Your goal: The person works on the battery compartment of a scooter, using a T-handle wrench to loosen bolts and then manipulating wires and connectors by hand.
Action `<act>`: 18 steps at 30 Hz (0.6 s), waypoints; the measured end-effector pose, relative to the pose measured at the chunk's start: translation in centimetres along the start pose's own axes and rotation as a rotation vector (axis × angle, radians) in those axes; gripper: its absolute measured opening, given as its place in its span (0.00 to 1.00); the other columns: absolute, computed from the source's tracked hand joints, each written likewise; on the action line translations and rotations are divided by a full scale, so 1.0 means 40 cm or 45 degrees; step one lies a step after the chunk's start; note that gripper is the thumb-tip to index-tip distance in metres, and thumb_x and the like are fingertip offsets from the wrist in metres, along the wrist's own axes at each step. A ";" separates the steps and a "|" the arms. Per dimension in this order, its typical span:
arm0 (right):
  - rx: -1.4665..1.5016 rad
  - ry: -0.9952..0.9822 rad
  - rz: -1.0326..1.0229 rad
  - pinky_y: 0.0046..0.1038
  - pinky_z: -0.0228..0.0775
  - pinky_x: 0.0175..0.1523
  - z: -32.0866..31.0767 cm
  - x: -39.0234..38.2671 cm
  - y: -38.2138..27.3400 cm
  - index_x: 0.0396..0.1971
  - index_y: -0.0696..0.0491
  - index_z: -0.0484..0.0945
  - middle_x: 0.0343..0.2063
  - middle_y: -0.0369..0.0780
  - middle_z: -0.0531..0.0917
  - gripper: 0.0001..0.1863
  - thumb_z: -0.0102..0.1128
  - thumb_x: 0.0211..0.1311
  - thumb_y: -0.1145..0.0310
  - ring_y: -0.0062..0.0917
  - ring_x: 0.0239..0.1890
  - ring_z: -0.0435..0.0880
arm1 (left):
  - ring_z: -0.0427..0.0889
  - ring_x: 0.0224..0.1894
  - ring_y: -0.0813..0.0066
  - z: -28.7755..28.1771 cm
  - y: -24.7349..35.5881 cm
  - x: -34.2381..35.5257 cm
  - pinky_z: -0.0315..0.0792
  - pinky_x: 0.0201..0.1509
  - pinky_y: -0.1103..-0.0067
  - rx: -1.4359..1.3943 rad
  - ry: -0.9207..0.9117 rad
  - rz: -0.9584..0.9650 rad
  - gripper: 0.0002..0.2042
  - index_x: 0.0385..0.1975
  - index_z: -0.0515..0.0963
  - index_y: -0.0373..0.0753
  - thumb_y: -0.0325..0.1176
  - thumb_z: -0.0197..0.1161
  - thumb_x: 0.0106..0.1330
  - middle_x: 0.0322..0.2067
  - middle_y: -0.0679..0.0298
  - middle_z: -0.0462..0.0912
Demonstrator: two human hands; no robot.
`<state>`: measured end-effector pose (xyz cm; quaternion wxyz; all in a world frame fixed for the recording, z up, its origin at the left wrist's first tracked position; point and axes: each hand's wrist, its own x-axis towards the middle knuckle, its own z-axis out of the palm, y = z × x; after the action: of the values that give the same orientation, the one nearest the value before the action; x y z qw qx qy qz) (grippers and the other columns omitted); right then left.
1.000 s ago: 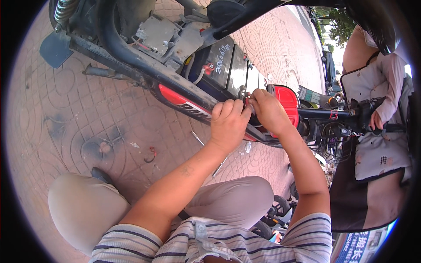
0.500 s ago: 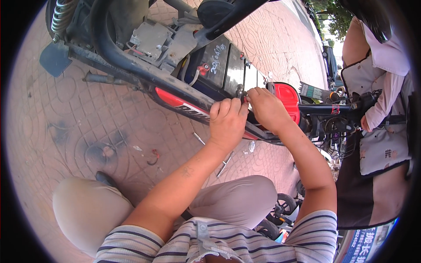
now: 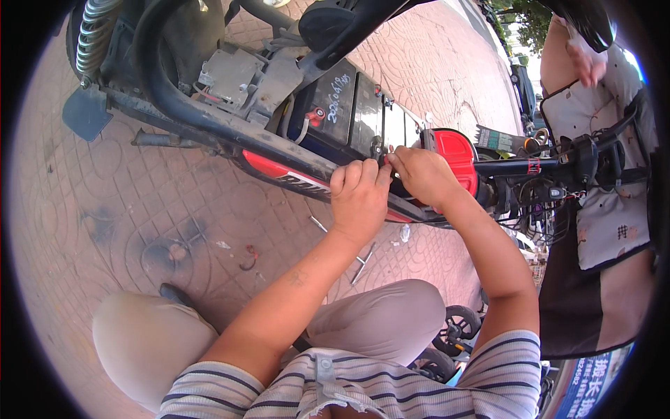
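Note:
An electric scooter's open frame (image 3: 230,136) lies across the view, with a row of dark batteries (image 3: 331,105) set in it. My left hand (image 3: 358,199) is closed at the near edge of the batteries, thumb and forefinger pinched together beside a terminal. My right hand (image 3: 422,174) meets it from the right, its fingertips pinching a small red piece (image 3: 386,160) at the terminal. What my left fingers hold, if anything, is hidden. Near my left fingertips sits a dark metal terminal bolt (image 3: 377,145). A red-capped terminal (image 3: 317,115) with a pale wire is further left.
A red plastic cover (image 3: 457,160) is right of the batteries. On the brick paving (image 3: 160,209) lie a T-handled wrench (image 3: 363,264), a red-and-black wire scrap (image 3: 249,257) and clear plastic bits. Another person's hand (image 3: 590,66) is above the handlebar (image 3: 600,157) at the right.
Both my hands stay pinched at the same terminal, with small finger shifts. The other person's hand has risen away from the handlebar. The view has shifted slightly.

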<state>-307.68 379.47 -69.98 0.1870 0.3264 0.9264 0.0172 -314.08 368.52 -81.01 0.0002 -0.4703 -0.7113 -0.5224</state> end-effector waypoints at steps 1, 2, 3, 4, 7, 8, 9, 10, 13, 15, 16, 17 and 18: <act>-0.050 -0.012 0.004 0.46 0.73 0.36 -0.006 -0.002 -0.001 0.29 0.59 0.74 0.24 0.50 0.82 0.14 0.49 0.69 0.64 0.48 0.29 0.82 | 0.71 0.43 0.70 0.001 0.001 0.000 0.58 0.52 0.69 0.000 -0.002 0.005 0.11 0.39 0.83 0.47 0.37 0.64 0.57 0.34 0.70 0.73; -0.047 -0.010 0.008 0.46 0.73 0.36 -0.012 -0.002 -0.004 0.29 0.59 0.74 0.24 0.50 0.82 0.14 0.49 0.69 0.64 0.48 0.29 0.82 | 0.71 0.43 0.69 0.002 0.001 -0.001 0.58 0.52 0.69 -0.005 0.008 0.003 0.11 0.39 0.83 0.47 0.37 0.64 0.58 0.33 0.70 0.73; -0.070 0.033 -0.011 0.46 0.73 0.36 -0.017 0.001 -0.006 0.29 0.59 0.74 0.24 0.50 0.82 0.14 0.49 0.69 0.63 0.48 0.29 0.82 | 0.71 0.43 0.69 0.003 0.002 -0.001 0.58 0.52 0.69 -0.010 0.017 0.000 0.10 0.39 0.83 0.47 0.37 0.64 0.58 0.33 0.69 0.72; -0.093 0.073 -0.027 0.46 0.73 0.36 -0.018 0.000 -0.007 0.29 0.59 0.74 0.23 0.50 0.82 0.14 0.49 0.69 0.63 0.48 0.29 0.82 | 0.71 0.43 0.69 0.003 0.003 -0.002 0.58 0.52 0.69 -0.014 0.013 0.004 0.10 0.39 0.83 0.47 0.37 0.64 0.58 0.33 0.69 0.72; -0.022 0.111 -0.160 0.46 0.73 0.35 0.001 0.005 -0.001 0.29 0.58 0.74 0.23 0.51 0.82 0.14 0.49 0.69 0.63 0.48 0.29 0.82 | 0.71 0.43 0.69 0.004 0.002 -0.003 0.58 0.52 0.68 -0.018 -0.002 0.004 0.10 0.40 0.83 0.47 0.37 0.64 0.58 0.33 0.69 0.72; -0.017 0.113 -0.157 0.46 0.73 0.35 0.002 0.006 -0.004 0.29 0.58 0.74 0.23 0.51 0.82 0.14 0.49 0.69 0.63 0.48 0.29 0.82 | 0.70 0.43 0.68 0.005 0.001 -0.003 0.58 0.52 0.68 -0.020 0.005 0.004 0.10 0.40 0.83 0.47 0.37 0.64 0.58 0.33 0.69 0.72; -0.001 0.040 -0.063 0.47 0.72 0.36 0.001 0.006 -0.007 0.30 0.58 0.74 0.24 0.52 0.82 0.14 0.49 0.69 0.63 0.49 0.30 0.82 | 0.70 0.43 0.68 0.006 0.000 -0.004 0.58 0.52 0.68 -0.021 0.012 0.005 0.10 0.40 0.82 0.47 0.37 0.64 0.58 0.33 0.69 0.72; 0.013 -0.034 0.034 0.49 0.70 0.38 -0.001 0.004 -0.008 0.31 0.58 0.73 0.25 0.53 0.81 0.14 0.49 0.70 0.62 0.50 0.31 0.81 | 0.70 0.43 0.68 0.006 0.000 -0.004 0.58 0.52 0.68 -0.023 0.008 0.011 0.10 0.40 0.82 0.47 0.37 0.64 0.58 0.33 0.69 0.72; 0.101 0.076 0.074 0.46 0.73 0.34 0.027 0.004 0.007 0.29 0.58 0.75 0.24 0.51 0.82 0.15 0.49 0.69 0.62 0.48 0.29 0.82 | 0.71 0.43 0.68 0.006 0.001 -0.004 0.58 0.52 0.68 -0.028 0.004 0.028 0.11 0.40 0.82 0.47 0.37 0.65 0.58 0.33 0.69 0.72; 0.078 0.058 0.085 0.46 0.73 0.35 0.020 0.001 0.012 0.29 0.58 0.75 0.24 0.51 0.82 0.16 0.49 0.69 0.61 0.49 0.29 0.83 | 0.71 0.43 0.67 0.007 0.001 -0.003 0.58 0.52 0.67 -0.022 0.007 0.029 0.11 0.40 0.82 0.48 0.38 0.65 0.58 0.33 0.69 0.72; 0.054 0.034 0.081 0.46 0.73 0.35 0.012 0.002 0.010 0.29 0.58 0.75 0.24 0.51 0.83 0.16 0.49 0.69 0.60 0.49 0.30 0.83 | 0.71 0.43 0.67 0.006 0.000 -0.002 0.58 0.52 0.67 -0.017 0.003 0.037 0.11 0.40 0.82 0.48 0.38 0.65 0.58 0.33 0.69 0.72; 0.061 0.040 0.084 0.46 0.73 0.35 0.002 -0.001 0.007 0.29 0.58 0.75 0.24 0.51 0.83 0.16 0.49 0.69 0.60 0.49 0.30 0.83 | 0.71 0.44 0.67 0.005 -0.001 -0.002 0.58 0.52 0.67 -0.007 -0.008 0.038 0.11 0.41 0.82 0.48 0.38 0.65 0.58 0.34 0.69 0.72; 0.087 0.038 0.077 0.47 0.71 0.36 -0.009 -0.006 0.004 0.31 0.58 0.75 0.25 0.52 0.82 0.15 0.50 0.70 0.60 0.49 0.31 0.82 | 0.71 0.44 0.67 0.004 -0.002 -0.001 0.57 0.52 0.67 0.003 -0.019 0.038 0.11 0.41 0.82 0.49 0.38 0.65 0.58 0.34 0.69 0.72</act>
<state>-307.57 379.48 -69.53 0.1614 0.3600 0.9189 -0.0039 -314.02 368.60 -81.18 0.0034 -0.4847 -0.7047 -0.5181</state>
